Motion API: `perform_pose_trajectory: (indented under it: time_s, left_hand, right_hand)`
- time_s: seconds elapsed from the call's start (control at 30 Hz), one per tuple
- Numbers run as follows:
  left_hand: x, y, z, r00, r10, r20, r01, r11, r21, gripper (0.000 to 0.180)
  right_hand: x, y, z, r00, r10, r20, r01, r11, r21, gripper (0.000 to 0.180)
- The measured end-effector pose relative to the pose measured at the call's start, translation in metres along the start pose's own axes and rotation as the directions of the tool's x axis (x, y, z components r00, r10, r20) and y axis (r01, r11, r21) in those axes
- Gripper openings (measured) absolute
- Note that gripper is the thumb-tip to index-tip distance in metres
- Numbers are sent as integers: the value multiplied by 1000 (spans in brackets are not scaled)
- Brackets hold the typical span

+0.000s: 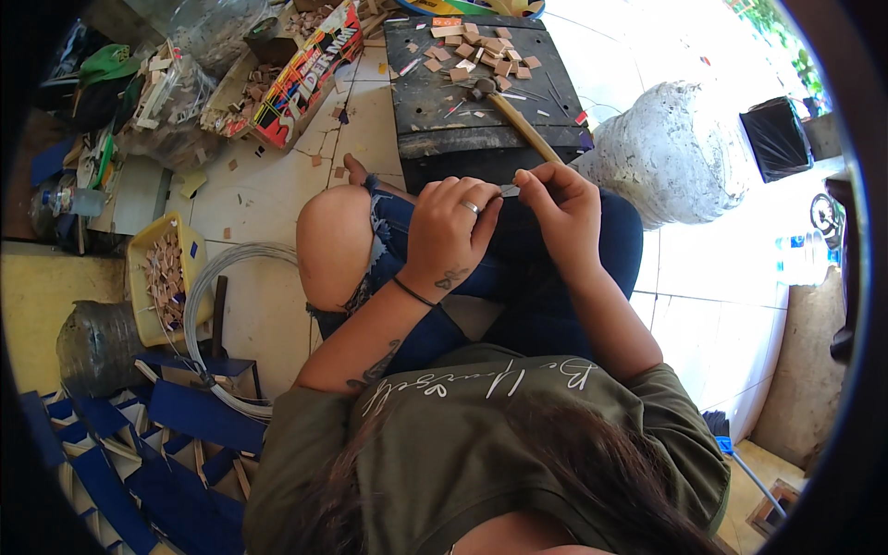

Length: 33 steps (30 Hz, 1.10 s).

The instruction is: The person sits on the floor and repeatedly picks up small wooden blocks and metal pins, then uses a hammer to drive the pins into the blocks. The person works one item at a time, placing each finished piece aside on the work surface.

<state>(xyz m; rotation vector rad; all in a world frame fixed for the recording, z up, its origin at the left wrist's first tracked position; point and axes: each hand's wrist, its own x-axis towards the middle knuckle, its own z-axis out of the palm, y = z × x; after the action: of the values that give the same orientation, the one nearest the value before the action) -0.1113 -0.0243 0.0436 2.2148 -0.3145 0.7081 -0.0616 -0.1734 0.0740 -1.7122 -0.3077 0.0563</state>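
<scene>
Over my lap, my left hand [453, 225] is closed in a pinch, a ring on one finger. Beside it, my right hand [564, 211] pinches with thumb and forefinger close to the left fingertips. Between them shows a short, thin, pale wire-like piece [509, 190], mostly hidden by the fingers. Just beyond the hands, a hammer [521, 125] with a wooden handle lies on a worn black board [421, 143]. Small brown wooden squares [499, 51] are heaped at the board's far end, with thin wire-like pieces scattered around the hammer head.
To my left are a coil of wire [196, 305], a yellow basket [139, 268] of small wooden pieces and blue box-like pieces [203, 407]. An open printed carton [305, 79] stands far left. A bulky whitish wrapped bundle [671, 153] sits right of the board.
</scene>
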Motion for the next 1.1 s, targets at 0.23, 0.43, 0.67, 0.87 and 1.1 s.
perform_pose_trajectory:
  time_s: [0.23,0.43,0.67,0.87,1.1]
  left_hand:
    - [-5,3,4,926,-260,273,374,722,-582,17]
    - [-12,0,4,827,-308,469,542,219,-811,23]
    - [-18,5,0,876,-337,346,470,431,-770,23]
    - [-18,5,0,911,-292,293,404,480,-779,22]
    - [-14,1,-6,918,-179,355,397,384,-833,24]
  right_hand:
    - [-7,-5,6,924,-377,-68,336,884,-326,13]
    - [-3,-17,-5,955,-237,181,273,939,-209,9]
    - [-3,-23,-12,945,-31,327,33,999,-1,14]
    - [-6,-24,-10,940,-34,339,15,998,58,16]
    - [-8,-26,-10,950,-59,307,44,997,56,15]
